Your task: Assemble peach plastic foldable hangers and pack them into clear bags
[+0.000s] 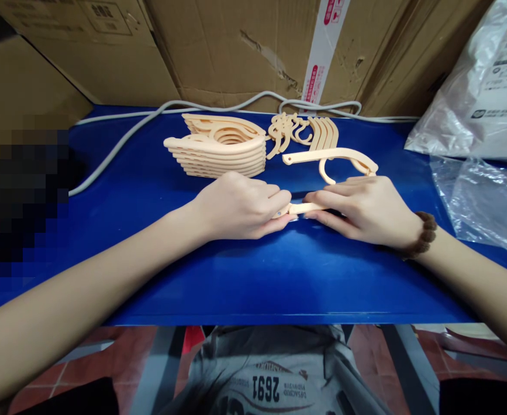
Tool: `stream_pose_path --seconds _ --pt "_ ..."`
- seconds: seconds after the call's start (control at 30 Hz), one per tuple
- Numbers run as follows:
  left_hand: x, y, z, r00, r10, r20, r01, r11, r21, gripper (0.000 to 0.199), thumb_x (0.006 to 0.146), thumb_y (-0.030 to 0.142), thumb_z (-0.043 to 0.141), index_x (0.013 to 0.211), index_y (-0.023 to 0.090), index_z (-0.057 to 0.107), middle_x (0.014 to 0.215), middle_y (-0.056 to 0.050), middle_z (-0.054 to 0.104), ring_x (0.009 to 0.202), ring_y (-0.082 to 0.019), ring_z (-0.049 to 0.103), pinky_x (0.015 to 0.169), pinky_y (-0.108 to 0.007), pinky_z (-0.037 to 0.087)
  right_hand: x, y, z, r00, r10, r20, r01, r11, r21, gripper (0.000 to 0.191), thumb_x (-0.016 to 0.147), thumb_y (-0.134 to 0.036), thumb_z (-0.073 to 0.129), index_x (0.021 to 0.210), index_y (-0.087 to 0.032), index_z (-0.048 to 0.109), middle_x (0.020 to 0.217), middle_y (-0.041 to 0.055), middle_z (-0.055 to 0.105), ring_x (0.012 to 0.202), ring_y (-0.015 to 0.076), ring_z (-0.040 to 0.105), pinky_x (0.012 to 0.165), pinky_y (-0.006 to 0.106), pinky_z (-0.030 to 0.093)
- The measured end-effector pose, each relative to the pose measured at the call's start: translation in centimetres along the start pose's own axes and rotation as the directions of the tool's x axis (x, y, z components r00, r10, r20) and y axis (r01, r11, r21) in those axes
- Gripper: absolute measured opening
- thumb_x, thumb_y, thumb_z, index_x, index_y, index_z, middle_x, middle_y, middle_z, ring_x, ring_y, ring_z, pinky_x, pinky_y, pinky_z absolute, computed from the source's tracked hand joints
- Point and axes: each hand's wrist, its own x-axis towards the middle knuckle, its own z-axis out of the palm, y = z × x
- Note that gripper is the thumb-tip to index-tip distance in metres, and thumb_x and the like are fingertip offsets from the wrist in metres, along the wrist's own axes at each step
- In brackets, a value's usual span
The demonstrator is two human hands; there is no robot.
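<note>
Between my two hands is a beige plastic folding clothes hanger point(304, 207), held low over the blue table. My left hand point(242, 207) is closed around its left end, near a joint. My right hand point(357, 207) pinches the right end between thumb and fingers; a brown band circles that wrist. Just behind the right hand lie a curved hanger arm point(329, 154) and a hook, their near ends partly covered by the hand. Beyond my left hand stands a stack of folded beige hangers point(219, 150). How the held pieces join is mostly hidden by my fingers.
Loose hooks point(283, 128) and nested curved pieces point(324, 132) lie right of the stack. A white cable point(167, 106) runs along the back, before cardboard boxes point(236, 52). A plastic-wrapped package point(478, 86) and clear film point(482, 196) occupy the right side.
</note>
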Motion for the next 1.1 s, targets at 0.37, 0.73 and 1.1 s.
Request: stream_pose_path --seconds 0.37,0.73,1.1 --pt "0.3 0.2 0.1 0.995 -0.089 0.039 0.088 0.996 0.013 0.029 0.099 0.031 0.053 0.074 0.017 0.057 0.058 0.000 0.062 0.050 -0.017 0.064 0.045 -0.028 0.016 0.0 -0.6 0.0 0.995 0.091 0.044 -0.088 0.994 -0.070 0.045 0.110 -0.044 0.035 0.098 -0.019 0.071 0.077 0.0018 0.075 0.064 0.0147 0.065 0.058 0.030 0.027" --pt "0.4 0.8 0.2 0.990 -0.135 0.050 0.134 0.991 0.026 0.025 0.102 0.027 0.045 0.087 0.016 0.061 0.062 0.000 0.064 0.050 -0.018 0.063 0.045 -0.028 0.015 0.1 -0.7 0.0 0.989 0.116 0.090 -0.107 0.989 -0.100 0.053 0.111 -0.046 0.026 0.097 -0.018 0.069 0.068 0.0032 0.070 0.056 0.0145 0.059 0.057 0.029 0.023" --pt "0.4 0.6 0.0 0.982 -0.163 0.093 0.163 0.987 0.012 0.024 0.102 0.028 0.044 0.091 0.017 0.062 0.066 0.000 0.068 0.050 -0.017 0.063 0.044 -0.028 0.014 0.3 -0.4 -1.8 0.967 0.247 -0.067 -0.251 0.967 -0.048 0.043 0.108 -0.044 0.038 0.102 -0.020 0.073 0.087 0.0075 0.077 0.076 0.0208 0.068 0.068 0.035 0.045"
